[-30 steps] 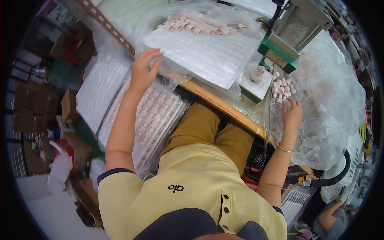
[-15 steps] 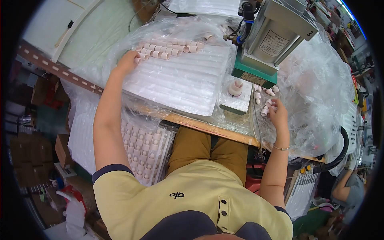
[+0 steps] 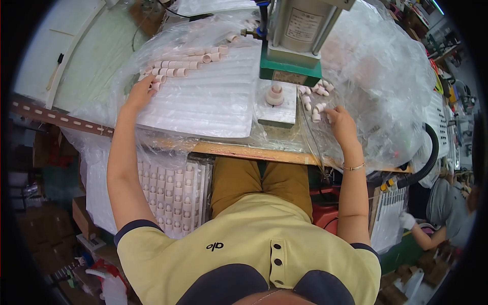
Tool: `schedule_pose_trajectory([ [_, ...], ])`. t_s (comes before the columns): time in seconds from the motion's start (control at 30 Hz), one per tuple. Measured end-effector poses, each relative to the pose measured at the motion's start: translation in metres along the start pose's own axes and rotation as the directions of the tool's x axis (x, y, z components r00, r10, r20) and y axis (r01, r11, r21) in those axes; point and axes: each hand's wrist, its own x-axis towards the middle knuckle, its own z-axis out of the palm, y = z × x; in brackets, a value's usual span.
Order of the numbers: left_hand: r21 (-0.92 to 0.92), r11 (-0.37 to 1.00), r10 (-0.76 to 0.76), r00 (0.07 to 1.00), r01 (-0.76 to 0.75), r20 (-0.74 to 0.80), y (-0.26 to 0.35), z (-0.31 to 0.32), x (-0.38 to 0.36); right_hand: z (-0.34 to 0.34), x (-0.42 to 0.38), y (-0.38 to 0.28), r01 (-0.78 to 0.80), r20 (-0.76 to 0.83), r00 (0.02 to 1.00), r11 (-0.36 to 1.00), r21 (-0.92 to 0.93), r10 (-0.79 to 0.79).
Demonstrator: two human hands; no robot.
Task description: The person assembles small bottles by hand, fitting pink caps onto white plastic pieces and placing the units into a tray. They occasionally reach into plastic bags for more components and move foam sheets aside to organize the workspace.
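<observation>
Hands have both shifted since a second ago: the left hand (image 3: 138, 91), which then hovered open over the low stacked tray, now lies at about ten o'clock on the ribbed white tray (image 3: 203, 101) on the bench, fingers spread and touching the end of a row of small pink tubes (image 3: 175, 65); it grips nothing that shows. The right hand (image 3: 339, 122), at about two o'clock, rests on crinkled clear plastic sheet (image 3: 391, 86) just beside a loose heap of short pink caps (image 3: 315, 99); its fingers curl, and whether they pinch a cap cannot be told. Between the hands stands a green-based press (image 3: 291, 68) with a grey metal cylinder, and in front of it a pale square block (image 3: 277, 109) carrying one round pink piece (image 3: 275, 95). The tray is glossy, corrugated in straight ridges, and mostly bare below the tubes. The wooden bench edge (image 3: 244, 151) runs across at the person's knees. Below it at eight o'clock a second tray (image 3: 175, 195) holds upright pink pieces in a tight grid. Another person's gloved hand (image 3: 406, 221) works at four o'clock, well apart.
</observation>
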Motion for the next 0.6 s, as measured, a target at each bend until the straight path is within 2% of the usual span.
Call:
schedule_pose_trajectory([
  [0.07,-0.018,0.999,-0.028,0.999,0.029,0.035,0.005,0.0,0.003,-0.006,-0.006,-0.002,-0.007,-0.186,0.982,1.0,0.029,0.013],
  [0.1,-0.031,0.997,-0.062,0.996,0.064,0.067,0.009,-0.001,0.003,-0.005,-0.009,0.0,-0.011,-0.183,0.983,0.999,0.031,0.016],
  [0.17,-0.043,0.998,-0.044,0.997,0.047,0.067,0.016,0.002,0.004,-0.005,-0.016,0.009,-0.074,-0.302,0.945,0.982,0.176,0.125],
  [0.2,-0.058,0.998,-0.026,0.998,0.03,0.063,0.023,0.004,0.005,-0.005,-0.02,0.008,-0.08,-0.301,0.945,0.981,0.175,0.13],
  [0.23,-0.061,0.998,-0.021,0.998,0.025,0.066,0.031,0.008,0.006,-0.006,-0.027,0.005,-0.13,-0.269,0.928,0.902,0.411,0.256],
  [0.27,-0.164,0.986,-0.036,0.999,0.038,0.015,0.041,0.013,0.006,-0.007,-0.032,0.001,-0.167,-0.211,0.905,0.766,0.62,0.368],
  [0.3,-0.265,0.963,-0.058,0.998,0.047,-0.035,0.055,0.017,0.004,-0.012,-0.038,-0.007,-0.168,-0.214,0.904,0.767,0.619,0.371],
  [0.37,-0.661,0.742,-0.116,0.992,0.112,0.038,0.117,0.026,-0.013,-0.02,-0.047,-0.034,-0.133,-0.026,0.886,0.307,0.942,0.462],
  [0.4,-0.797,0.597,-0.016,0.994,0.094,0.105,0.147,0.036,-0.023,-0.018,-0.048,-0.047,-0.103,0.002,0.913,0.224,0.969,0.408],
  [0.43,-0.845,0.527,0.016,0.993,0.092,0.118,0.188,0.041,-0.038,-0.015,-0.048,-0.061,-0.078,0.025,0.935,0.138,0.987,0.353],
  [0.47,-0.912,0.375,0.029,0.981,0.165,0.189,0.227,0.047,-0.05,-0.013,-0.045,-0.077,-0.043,0.034,0.963,0.029,0.999,0.268],
  [0.5,-0.941,0.287,0.112,0.97,0.178,0.218,0.251,0.059,-0.055,-0.009,-0.04,-0.092,-0.016,0.031,0.983,-0.081,0.997,0.183],
  [0.57,-0.966,0.053,0.246,0.934,0.254,0.259,0.281,0.088,-0.058,0.004,-0.026,-0.12,0.14,-0.107,0.978,-0.186,0.973,0.181],
  [0.6,-0.966,0.047,0.254,0.933,0.252,0.256,0.292,0.097,-0.059,0.006,-0.021,-0.129,0.143,-0.11,0.976,-0.176,0.974,0.185],
])
